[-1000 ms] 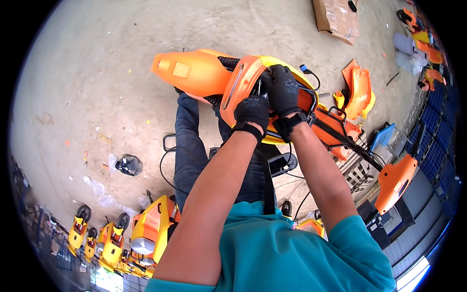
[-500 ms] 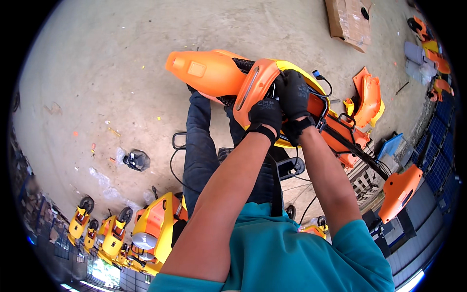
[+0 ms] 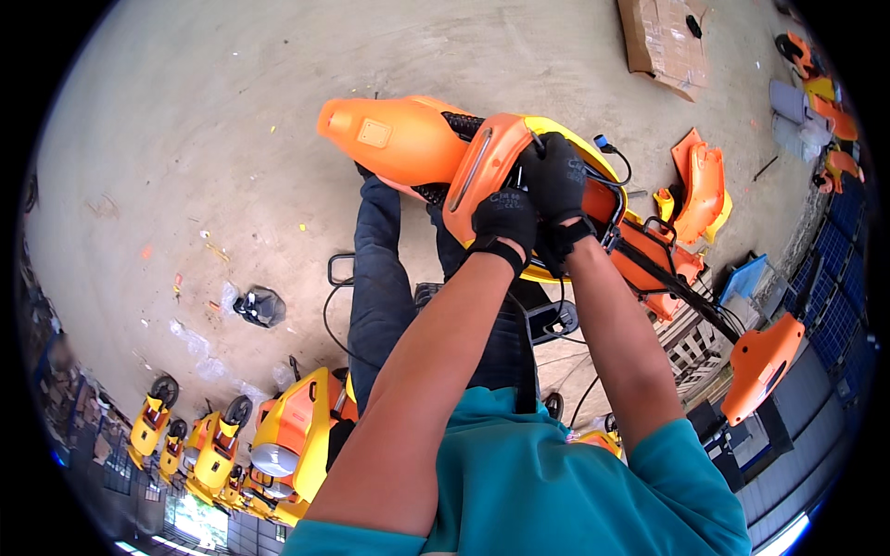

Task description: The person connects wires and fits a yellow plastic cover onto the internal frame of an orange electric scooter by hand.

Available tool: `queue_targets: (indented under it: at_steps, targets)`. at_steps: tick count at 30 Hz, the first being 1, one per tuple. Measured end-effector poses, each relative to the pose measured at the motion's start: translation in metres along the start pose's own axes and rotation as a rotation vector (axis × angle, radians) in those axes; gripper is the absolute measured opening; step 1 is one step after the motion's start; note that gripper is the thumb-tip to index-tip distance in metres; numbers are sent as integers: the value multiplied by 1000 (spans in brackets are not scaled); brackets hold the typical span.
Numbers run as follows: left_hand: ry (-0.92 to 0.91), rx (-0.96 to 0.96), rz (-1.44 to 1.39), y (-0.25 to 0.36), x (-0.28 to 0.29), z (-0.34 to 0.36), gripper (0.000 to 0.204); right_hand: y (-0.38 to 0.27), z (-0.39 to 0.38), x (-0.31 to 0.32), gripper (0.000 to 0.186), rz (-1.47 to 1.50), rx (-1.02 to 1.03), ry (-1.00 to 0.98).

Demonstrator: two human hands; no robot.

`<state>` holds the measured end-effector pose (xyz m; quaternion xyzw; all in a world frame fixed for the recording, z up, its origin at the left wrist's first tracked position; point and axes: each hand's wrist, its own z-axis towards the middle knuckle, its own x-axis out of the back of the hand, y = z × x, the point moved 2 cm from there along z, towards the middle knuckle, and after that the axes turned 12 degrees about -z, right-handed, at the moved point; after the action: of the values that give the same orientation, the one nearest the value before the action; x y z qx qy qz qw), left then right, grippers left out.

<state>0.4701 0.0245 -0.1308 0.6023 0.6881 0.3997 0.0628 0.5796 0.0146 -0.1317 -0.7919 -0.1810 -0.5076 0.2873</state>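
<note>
An orange and yellow scooter (image 3: pixel 399 139) stands in front of me, its front wheel partly hidden under an orange mudguard. Both my hands wear black gloves and sit close together at the open front section, behind the upright orange panel (image 3: pixel 477 176). My left hand (image 3: pixel 505 218) is closed beside that panel's edge. Just to its right, my right hand (image 3: pixel 554 179) is closed too, with its fingers turned down into the body. What either hand grips is hidden by the gloves. A black cable with a blue connector (image 3: pixel 602 142) loops out past the right hand.
Loose orange panels (image 3: pixel 702 195) lie on the floor to the right, near a flattened cardboard box (image 3: pixel 665 46). The orange handlebar cover (image 3: pixel 763 368) hangs at lower right. More yellow scooters (image 3: pixel 218 449) stand at lower left, by a black plastic bag (image 3: pixel 260 306).
My right hand and forearm have shifted slightly left, closer to the left hand. My left hand stays almost where it was, and the scooter has barely moved.
</note>
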Motion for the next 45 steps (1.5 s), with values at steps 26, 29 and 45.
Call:
queue_targets:
  at_steps: [26,29,45]
  targets:
    - [-108,0,87,2,4,9,24,9,-1,39,19,60,335,-32]
    - [-8,-50,38,0,3,6,24,-7,2,49,20,55,328,-50]
    - [-94,-13,92,3,5,7,28,27,-1,38,15,288,317,-113]
